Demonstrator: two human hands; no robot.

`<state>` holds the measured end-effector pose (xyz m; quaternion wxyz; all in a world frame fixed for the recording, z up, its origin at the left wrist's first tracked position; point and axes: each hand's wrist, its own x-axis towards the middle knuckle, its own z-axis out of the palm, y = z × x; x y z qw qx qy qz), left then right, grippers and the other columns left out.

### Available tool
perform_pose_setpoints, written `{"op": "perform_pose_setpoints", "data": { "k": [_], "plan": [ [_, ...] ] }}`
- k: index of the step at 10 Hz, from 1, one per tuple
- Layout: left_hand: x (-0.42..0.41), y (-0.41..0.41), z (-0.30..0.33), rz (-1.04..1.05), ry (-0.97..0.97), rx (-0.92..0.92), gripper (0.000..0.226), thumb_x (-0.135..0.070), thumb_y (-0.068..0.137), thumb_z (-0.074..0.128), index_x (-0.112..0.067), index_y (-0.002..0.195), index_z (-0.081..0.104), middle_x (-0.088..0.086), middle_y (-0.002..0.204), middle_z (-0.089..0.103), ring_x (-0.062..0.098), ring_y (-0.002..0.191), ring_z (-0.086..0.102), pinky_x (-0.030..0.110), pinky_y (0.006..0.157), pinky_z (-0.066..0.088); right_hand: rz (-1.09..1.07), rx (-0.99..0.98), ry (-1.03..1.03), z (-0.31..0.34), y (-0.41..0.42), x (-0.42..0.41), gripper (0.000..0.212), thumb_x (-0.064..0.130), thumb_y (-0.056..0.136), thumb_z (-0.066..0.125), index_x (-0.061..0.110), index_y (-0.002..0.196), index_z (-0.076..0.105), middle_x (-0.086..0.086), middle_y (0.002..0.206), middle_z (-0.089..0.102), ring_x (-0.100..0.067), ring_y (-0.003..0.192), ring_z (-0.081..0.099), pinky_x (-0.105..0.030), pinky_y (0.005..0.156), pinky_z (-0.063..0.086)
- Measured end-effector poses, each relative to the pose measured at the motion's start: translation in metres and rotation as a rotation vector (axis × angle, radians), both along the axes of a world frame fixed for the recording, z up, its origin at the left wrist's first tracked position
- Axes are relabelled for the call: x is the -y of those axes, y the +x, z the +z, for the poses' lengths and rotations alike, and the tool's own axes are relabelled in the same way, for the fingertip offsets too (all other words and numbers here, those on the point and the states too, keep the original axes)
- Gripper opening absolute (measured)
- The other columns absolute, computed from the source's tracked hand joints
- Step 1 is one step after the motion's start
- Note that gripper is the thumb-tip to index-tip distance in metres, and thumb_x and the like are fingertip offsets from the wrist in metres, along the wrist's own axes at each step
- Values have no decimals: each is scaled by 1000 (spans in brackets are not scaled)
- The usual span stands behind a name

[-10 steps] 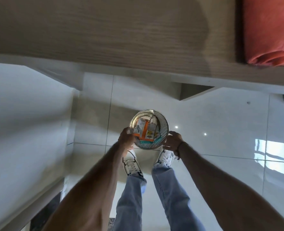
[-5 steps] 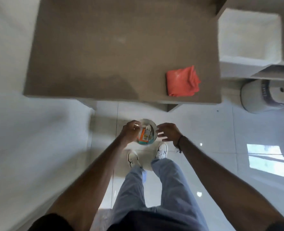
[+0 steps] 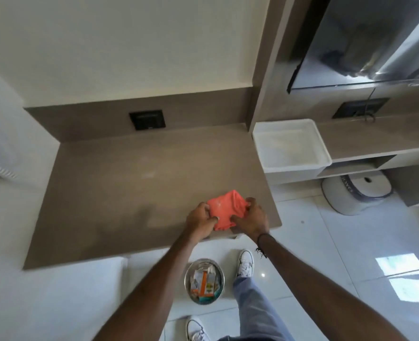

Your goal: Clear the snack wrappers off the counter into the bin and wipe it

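Orange cloth, grey-brown counter

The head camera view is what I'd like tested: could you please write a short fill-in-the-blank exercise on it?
1. Both hands, left and right, grip the ____ cloth.
2. The cloth lies near the counter's front ____ corner.
3. The wrappers sit inside the round bin on the ____.
4. Right of the counter sits an empty ____ tray.

Missing words: orange; right; floor; white
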<state>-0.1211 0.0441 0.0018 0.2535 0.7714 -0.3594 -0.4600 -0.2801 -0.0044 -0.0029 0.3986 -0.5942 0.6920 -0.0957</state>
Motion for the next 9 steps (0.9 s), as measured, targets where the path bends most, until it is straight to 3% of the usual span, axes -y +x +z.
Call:
{"op": "perform_pose_setpoints", "data": {
  "k": [1,2,3,5,6,7,9],
  "plan": [
    [29,-15,-6,-1,-27,56,24,0,86,70,-6,104,55,19,97,66,38,93,67,53,89,57,46,-13,4,-7,-5,27,69,26,68,78,14,131,54,-10,119,68,-31,105,66,-40,89,56],
    [89,-35,-16,14,-48,77,27,0,83,74,-9,98,53,15,89,62,37,87,65,50,86,53,-33,93,13,-13,-24,81,53,22,70,74,18,121,58,-6,107,73,-28,96,70,-40,82,59],
    [158,-58,-23,5,-73,93,26,-5,82,77,-8,101,60,21,97,73,36,91,71,47,85,56,-112,140,22,-9,-51,146,50,18,72,74,21,120,59,-6,104,73,-28,91,70,-39,80,59],
    [268,-111,-26,-50,-132,34,27,-7,85,75,-17,104,58,5,102,71,23,91,69,33,77,58,-178,162,-74,-10,-100,245,48,18,77,76,18,122,59,-5,104,73,-25,86,70,-33,74,60],
    [305,-123,-32,-69,-121,4,30,-6,87,72,-14,114,62,6,108,72,22,93,70,35,81,61,-208,167,-87,-13,-114,277,47,21,78,77,17,122,59,-5,104,71,-26,89,70,-37,80,62],
    [329,-128,-31,-167,-73,41,35,-1,90,64,-5,125,65,15,117,74,29,103,72,40,94,62,-176,118,-31,-15,-123,304,46,18,81,74,14,125,60,-9,109,73,-27,93,69,-40,87,60],
    [325,-104,-32,-127,-116,191,26,-2,93,59,-7,117,68,13,115,75,27,105,71,40,96,60,-146,104,-10,-10,-134,319,45,14,86,68,14,130,61,-11,116,74,-29,105,70,-38,92,57]
  ]
}}
